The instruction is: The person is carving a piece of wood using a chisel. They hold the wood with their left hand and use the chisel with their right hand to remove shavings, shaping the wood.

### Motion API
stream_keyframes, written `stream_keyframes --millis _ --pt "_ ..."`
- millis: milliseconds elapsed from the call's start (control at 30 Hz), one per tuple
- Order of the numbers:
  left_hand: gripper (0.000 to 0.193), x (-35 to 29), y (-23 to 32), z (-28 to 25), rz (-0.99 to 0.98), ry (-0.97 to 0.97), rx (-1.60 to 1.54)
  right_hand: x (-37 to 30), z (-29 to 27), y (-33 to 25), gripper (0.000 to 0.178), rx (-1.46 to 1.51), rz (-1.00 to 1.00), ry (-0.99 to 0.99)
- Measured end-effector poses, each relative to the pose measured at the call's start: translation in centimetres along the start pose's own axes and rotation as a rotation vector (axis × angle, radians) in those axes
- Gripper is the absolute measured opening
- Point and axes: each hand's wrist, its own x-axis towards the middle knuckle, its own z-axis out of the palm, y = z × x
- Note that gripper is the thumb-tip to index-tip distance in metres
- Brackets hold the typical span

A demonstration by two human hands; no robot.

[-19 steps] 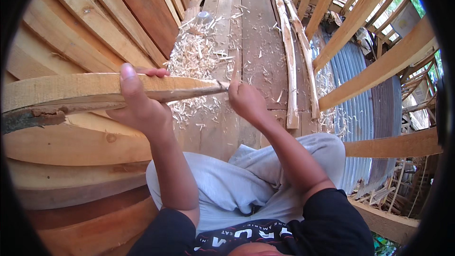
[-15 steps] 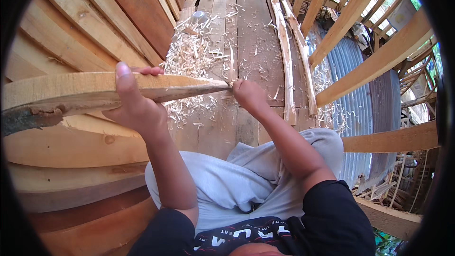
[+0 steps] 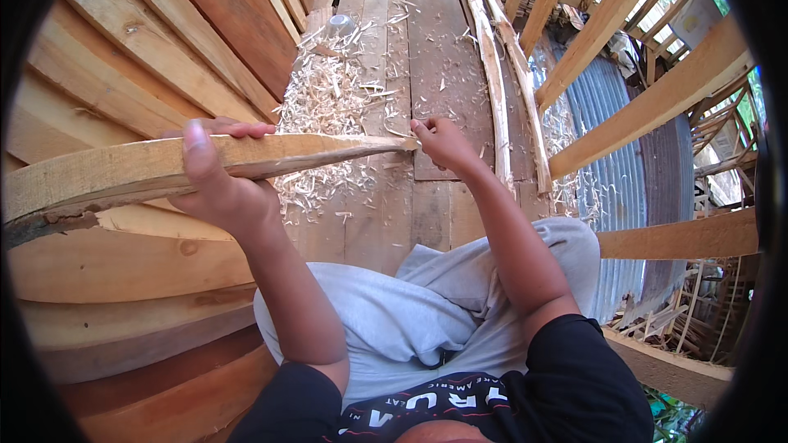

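A long, thick piece of pale wood (image 3: 304, 148), with dark bark along its lower left edge, lies across in front of me and narrows to a thin tip on the right. My left hand (image 3: 226, 180) grips it near the middle, thumb on the near side and fingers over the far side. At the tapered tip is my right hand (image 3: 445, 143), its fingers closed in a pinch. Whatever sits inside those fingers is too small and hidden to name. Curled wood shavings (image 3: 328, 90) cover the floorboards beyond the wood.
Stacked planks (image 3: 123, 254) line the left side. Two long peeled poles (image 3: 492, 74) lie on the board floor (image 3: 435, 57) at right, next to upright wooden posts (image 3: 607, 25). Corrugated metal sheeting (image 3: 616, 180) lies beyond them. A clear cup (image 3: 339, 26) stands among the shavings.
My right hand has shifted slightly right and up, out to the very tip. A thin upright shaving near the tip no longer stands there. My left hand and the wood have moved slightly left.
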Motion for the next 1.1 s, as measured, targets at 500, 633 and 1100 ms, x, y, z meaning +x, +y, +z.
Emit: stream_keyframes --millis 500,633,1100 --pt "0.031 -0.5 0.4 1.3 -0.012 0.117 0.032 -1.3 3.4 2.3 0.04 0.416 0.219 -0.291" --pt "0.031 -0.5 0.4 1.0 -0.026 0.117 0.044 -2.3 5.0 2.4 0.052 0.5 0.298 -0.307" --pt "0.03 -0.2 0.3 1.2 -0.05 0.211 -0.01 -4.2 7.7 -1.6 0.064 0.077 -0.081 0.17"
